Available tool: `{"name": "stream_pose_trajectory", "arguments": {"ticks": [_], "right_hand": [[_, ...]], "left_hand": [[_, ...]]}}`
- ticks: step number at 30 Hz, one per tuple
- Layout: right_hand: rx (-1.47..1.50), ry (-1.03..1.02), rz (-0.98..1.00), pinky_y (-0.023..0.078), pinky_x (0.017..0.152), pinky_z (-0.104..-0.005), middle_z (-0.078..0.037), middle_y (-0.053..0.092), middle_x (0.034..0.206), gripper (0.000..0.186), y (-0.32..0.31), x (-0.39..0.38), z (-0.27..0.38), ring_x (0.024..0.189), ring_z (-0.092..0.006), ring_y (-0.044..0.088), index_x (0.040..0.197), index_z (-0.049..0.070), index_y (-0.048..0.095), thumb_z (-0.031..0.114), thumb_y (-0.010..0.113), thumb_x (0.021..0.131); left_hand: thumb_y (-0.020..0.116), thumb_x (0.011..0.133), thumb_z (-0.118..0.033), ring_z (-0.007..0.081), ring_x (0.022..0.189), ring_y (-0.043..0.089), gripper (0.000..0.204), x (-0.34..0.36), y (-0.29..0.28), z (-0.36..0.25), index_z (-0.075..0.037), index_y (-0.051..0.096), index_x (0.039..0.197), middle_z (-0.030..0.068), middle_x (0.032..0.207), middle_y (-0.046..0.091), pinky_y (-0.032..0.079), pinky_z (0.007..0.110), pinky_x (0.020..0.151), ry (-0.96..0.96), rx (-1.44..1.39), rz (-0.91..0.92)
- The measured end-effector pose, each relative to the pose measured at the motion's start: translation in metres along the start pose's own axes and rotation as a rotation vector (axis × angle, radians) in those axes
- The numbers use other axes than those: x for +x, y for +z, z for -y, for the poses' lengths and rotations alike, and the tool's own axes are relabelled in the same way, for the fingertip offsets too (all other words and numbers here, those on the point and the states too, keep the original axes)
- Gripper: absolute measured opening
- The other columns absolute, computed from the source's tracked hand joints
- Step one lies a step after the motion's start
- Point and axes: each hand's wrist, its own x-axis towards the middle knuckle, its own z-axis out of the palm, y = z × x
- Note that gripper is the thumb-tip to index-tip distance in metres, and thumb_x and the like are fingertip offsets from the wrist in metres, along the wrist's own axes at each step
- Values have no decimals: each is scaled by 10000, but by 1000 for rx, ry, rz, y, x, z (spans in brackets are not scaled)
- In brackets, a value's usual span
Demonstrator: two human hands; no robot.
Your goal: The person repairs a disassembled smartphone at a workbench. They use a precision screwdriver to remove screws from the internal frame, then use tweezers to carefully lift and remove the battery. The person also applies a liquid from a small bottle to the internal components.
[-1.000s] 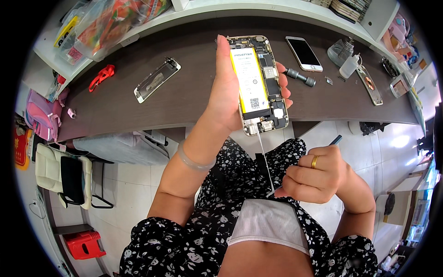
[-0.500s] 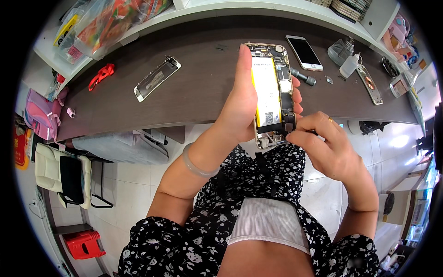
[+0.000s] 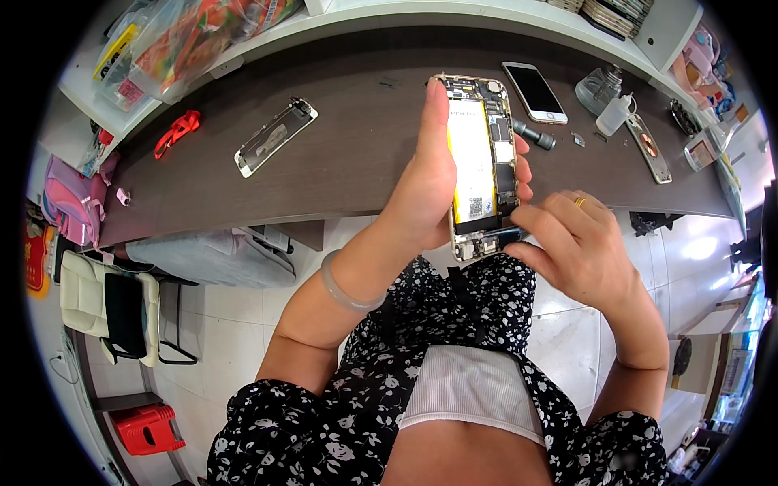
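Note:
My left hand (image 3: 429, 182) is wrapped round an opened phone (image 3: 478, 162), thumb along its left edge and fingertips on its right edge. The phone's back housing is tilted up, showing a white battery with yellow edges and the circuit board beside it. At its lower right corner, my right hand (image 3: 571, 243) pinches a slim dark piece (image 3: 509, 236) between thumb and forefinger. It lies across the bottom end of the housing, and its kind is unclear. A detached phone screen (image 3: 277, 138) rests on the desk to the left.
On the brown desk (image 3: 340, 178) lie a white-framed phone (image 3: 535, 93), a dark cylinder (image 3: 533, 136), a glass bottle (image 3: 598, 89), a white squeeze bottle (image 3: 613, 116), another phone housing (image 3: 650, 150) and a red strap (image 3: 177, 134). A white shelf (image 3: 267, 50) edges the desk's far side.
My right hand has turned and shifted slightly right; the slim dark piece now shows across the phone's lower end. The phone has moved a little to the right in my left hand.

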Motion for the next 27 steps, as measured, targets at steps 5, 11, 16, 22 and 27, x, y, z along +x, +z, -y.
{"name": "stream_pose_trajectory", "arguments": {"ticks": [5, 11, 16, 22, 27], "right_hand": [[94, -7, -87, 470, 595, -329, -73, 567, 814, 188, 4, 1, -3, 658, -236, 566, 894, 24, 585, 68, 703, 755], [197, 14, -103, 488, 579, -330, -75, 580, 840, 231, 5, -3, -3, 686, -238, 595, 884, 22, 583, 40, 734, 710], [226, 91, -48, 505, 606, -343, -85, 578, 868, 244, 0, -4, -1, 705, -251, 604, 901, 17, 592, 42, 737, 706], [169, 42, -61, 505, 643, -347, -110, 557, 918, 284, -2, -3, 3, 766, -264, 601, 950, 1, 593, 34, 728, 703], [172, 42, -30, 507, 639, -354, -102, 549, 925, 258, -2, 0, 3, 747, -265, 603, 944, 5, 579, 36, 710, 723]], "left_hand": [[192, 829, -825, 214, 692, 651, 924, -2, -1, -2, 5, 570, 974, 125, 794, 633, 551, 329, 636, -34, -51, -15], [188, 834, -820, 218, 692, 655, 922, -4, 3, -2, 8, 573, 967, 128, 791, 636, 551, 332, 628, -32, -45, -13], [184, 845, -808, 217, 684, 650, 918, -5, 3, 1, 15, 572, 968, 129, 788, 636, 548, 326, 626, -10, -6, -12], [99, 878, -764, 253, 742, 653, 977, -5, -2, -1, 73, 575, 1040, 165, 835, 644, 563, 351, 684, 6, -96, 67], [111, 876, -767, 257, 747, 656, 972, -6, -3, 0, 72, 572, 1046, 170, 842, 642, 564, 357, 692, 17, -88, 36]]}}
